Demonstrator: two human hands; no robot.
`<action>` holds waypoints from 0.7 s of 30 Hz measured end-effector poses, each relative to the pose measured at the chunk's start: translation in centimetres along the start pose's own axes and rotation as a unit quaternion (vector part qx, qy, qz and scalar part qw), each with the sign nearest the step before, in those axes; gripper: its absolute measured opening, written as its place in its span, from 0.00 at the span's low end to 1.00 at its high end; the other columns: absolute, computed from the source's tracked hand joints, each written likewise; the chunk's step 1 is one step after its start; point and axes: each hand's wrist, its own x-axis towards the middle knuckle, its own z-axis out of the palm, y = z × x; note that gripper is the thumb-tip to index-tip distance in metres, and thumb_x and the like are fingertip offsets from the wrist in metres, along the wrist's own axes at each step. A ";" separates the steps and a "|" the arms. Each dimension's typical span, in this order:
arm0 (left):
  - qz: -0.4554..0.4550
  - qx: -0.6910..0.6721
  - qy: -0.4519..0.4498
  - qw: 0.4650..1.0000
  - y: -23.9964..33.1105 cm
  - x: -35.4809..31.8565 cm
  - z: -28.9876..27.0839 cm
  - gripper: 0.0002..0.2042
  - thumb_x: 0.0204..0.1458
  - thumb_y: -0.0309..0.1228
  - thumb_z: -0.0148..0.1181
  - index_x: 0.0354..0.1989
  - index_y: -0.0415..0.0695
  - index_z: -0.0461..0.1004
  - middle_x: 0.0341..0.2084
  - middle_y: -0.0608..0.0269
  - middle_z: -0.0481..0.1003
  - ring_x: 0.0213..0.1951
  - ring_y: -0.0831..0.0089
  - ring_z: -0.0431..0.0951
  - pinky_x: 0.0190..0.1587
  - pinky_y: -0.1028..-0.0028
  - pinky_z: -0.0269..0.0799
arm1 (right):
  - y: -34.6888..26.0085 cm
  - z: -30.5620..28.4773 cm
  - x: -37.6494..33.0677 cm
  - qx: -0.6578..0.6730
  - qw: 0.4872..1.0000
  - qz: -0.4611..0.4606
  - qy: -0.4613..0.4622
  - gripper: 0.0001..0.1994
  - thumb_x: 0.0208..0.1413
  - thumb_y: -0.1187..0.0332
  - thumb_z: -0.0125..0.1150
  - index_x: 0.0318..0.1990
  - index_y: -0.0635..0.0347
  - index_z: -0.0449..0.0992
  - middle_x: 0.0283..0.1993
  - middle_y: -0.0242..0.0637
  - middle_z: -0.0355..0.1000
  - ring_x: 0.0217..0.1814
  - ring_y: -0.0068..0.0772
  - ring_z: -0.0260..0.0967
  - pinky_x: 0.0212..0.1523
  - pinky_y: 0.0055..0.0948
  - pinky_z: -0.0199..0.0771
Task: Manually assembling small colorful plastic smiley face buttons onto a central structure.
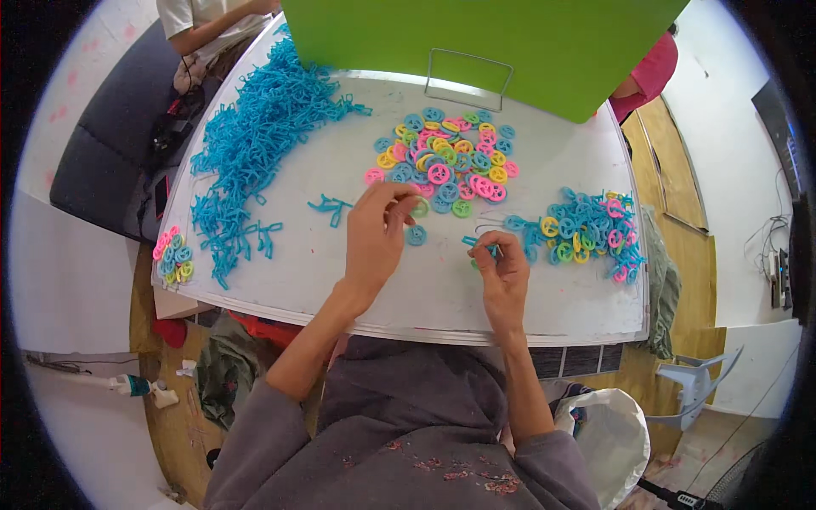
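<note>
My left hand (372,238) is closed in a pinch, with a small green wheel (421,206) at its fingertips. Just below those fingertips, a blue wheel (416,235) lies on the white table. To the right, my right hand (505,285) pinches a blue plastic clip (469,242); a bit of green shows under its fingers, too covered to make out. Beyond both hands spreads a loose heap of pink, yellow, green and blue wheels (439,174). A few loose blue clips (331,208) rest left of my left hand.
A big pile of blue clips (263,127) covers the table's left side. On the right lies a pile of clips with wheels (582,229). Several wheels (174,255) sit at the left edge. A green board (476,42) stands at the back, near a wire stand (470,78). Other people are beyond.
</note>
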 end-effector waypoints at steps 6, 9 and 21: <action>-0.244 -0.376 -0.142 0.883 2.0 -2.7 -0.4 0.08 0.57 0.22 0.52 0.45 0.36 0.71 0.37 0.64 0.76 0.33 0.76 0.77 0.34 0.75 0.77 | -0.9 0.5 -0.4 -0.029 0.998 -0.026 -0.045 0.06 0.54 0.82 0.54 0.38 0.63 0.71 0.36 0.32 0.68 0.38 0.23 0.65 0.42 0.22 0.65; -0.232 -0.367 -0.159 0.887 1.7 -3.4 0.1 0.08 0.58 0.24 0.53 0.45 0.36 0.72 0.37 0.63 0.76 0.36 0.75 0.77 0.38 0.74 0.78 | -1.3 0.4 -0.4 -0.062 0.993 -0.045 -0.084 0.07 0.53 0.83 0.54 0.38 0.63 0.72 0.36 0.34 0.68 0.38 0.23 0.65 0.43 0.22 0.66; -0.239 -0.352 -0.184 0.886 1.7 -3.9 0.7 0.11 0.58 0.26 0.55 0.46 0.37 0.77 0.36 0.62 0.77 0.38 0.75 0.76 0.42 0.76 0.75 | -1.7 0.1 -0.8 -0.116 0.993 -0.021 -0.022 0.18 0.49 0.81 0.60 0.50 0.61 0.70 0.38 0.36 0.72 0.41 0.24 0.70 0.44 0.24 0.69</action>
